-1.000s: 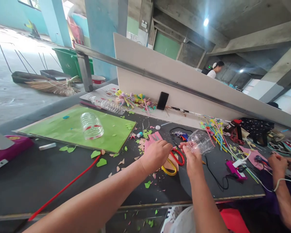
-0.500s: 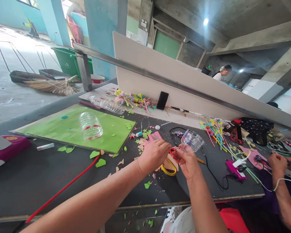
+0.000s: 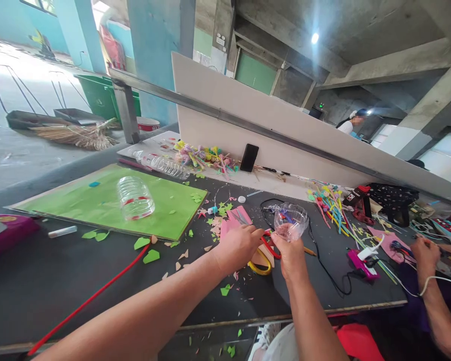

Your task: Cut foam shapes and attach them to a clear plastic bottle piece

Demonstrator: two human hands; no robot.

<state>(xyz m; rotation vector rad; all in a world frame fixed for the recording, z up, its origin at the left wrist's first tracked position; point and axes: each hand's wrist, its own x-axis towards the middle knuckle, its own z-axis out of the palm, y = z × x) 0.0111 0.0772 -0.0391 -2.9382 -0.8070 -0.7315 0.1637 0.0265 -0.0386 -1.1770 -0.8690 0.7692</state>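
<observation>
My right hand (image 3: 291, 250) is closed around the rim of a cut clear plastic bottle piece (image 3: 293, 219), its open end tilted toward me. Close by on the left, my left hand (image 3: 240, 245) is pinched, fingertips near a bit of red; what they hold is hidden. Under and between the hands lie scissors with a yellow handle loop (image 3: 262, 269) and a red handle part (image 3: 273, 248). Their blades rest over pink paper (image 3: 244, 214). Another cut bottle piece (image 3: 136, 198) with red marks lies on the green sheet (image 3: 75, 200).
Paper scraps (image 3: 150, 256) litter the dark table. A black cable (image 3: 319, 255) runs to a magenta power strip (image 3: 361, 265) on the right. A phone (image 3: 249, 157) leans on the white board. A co-worker's hands (image 3: 424, 255) are at the far right.
The bottle piece in my right hand has turned so its open end faces me more, and has shifted slightly left. My left hand stays pinched nearby. The whole view has shifted slightly.
</observation>
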